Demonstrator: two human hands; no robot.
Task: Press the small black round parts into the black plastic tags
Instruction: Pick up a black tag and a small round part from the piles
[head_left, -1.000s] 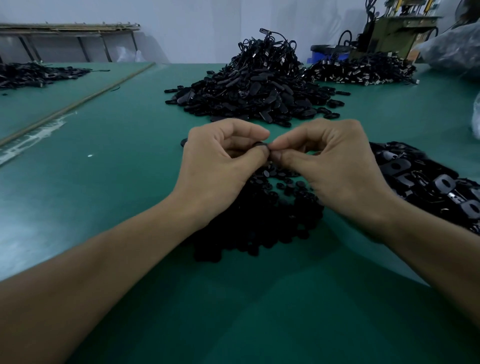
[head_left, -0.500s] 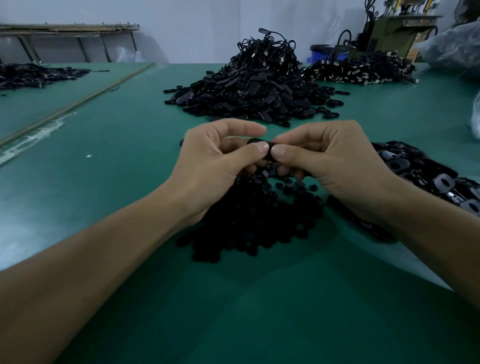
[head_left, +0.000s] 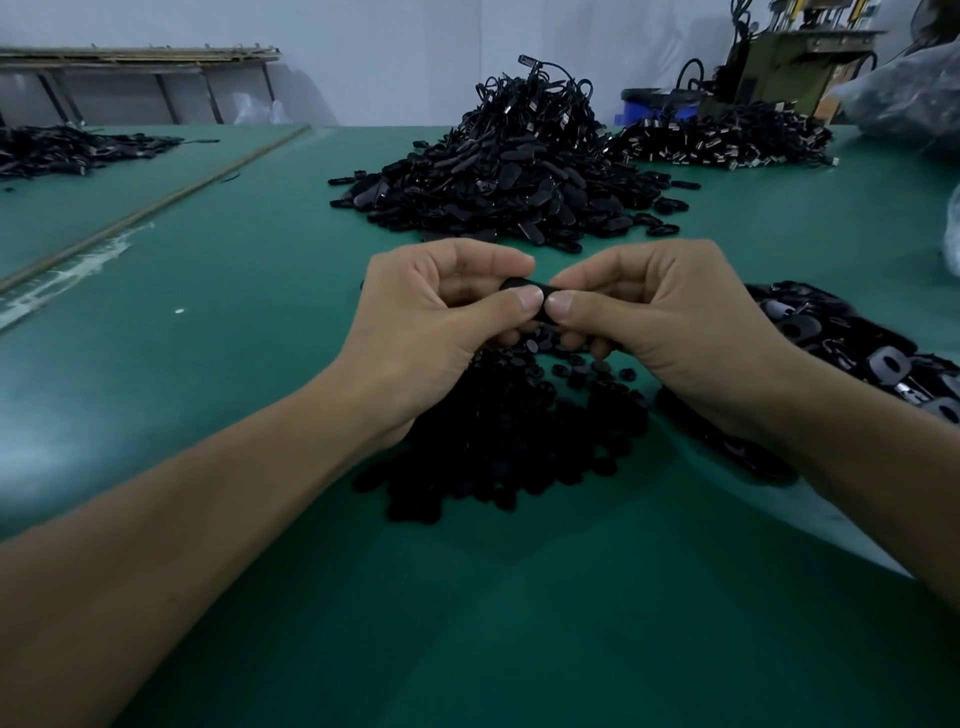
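Both my hands meet above the green table (head_left: 218, 395) and share one black plastic tag (head_left: 524, 287). My left hand (head_left: 436, 322) and my right hand (head_left: 660, 322) pinch it with thumbs pressed tip to tip on its near face and fingers curled behind it. Any round part in the tag is hidden under the thumbs. Below the hands lies a heap of small black round parts (head_left: 509, 441). A spread of black tags with round holes (head_left: 852, 353) lies to the right, partly behind my right forearm.
A tall pile of black tags (head_left: 514, 176) rises at the far middle. Another dark pile (head_left: 727, 137) sits far right, beside a blue bin (head_left: 649, 106) and a machine (head_left: 789, 57). More black pieces (head_left: 62, 148) lie far left.
The tag has turned in my fingers, so more of its black body shows between the thumbs. Both thumbs now press side by side on it. The hands sit slightly lower.
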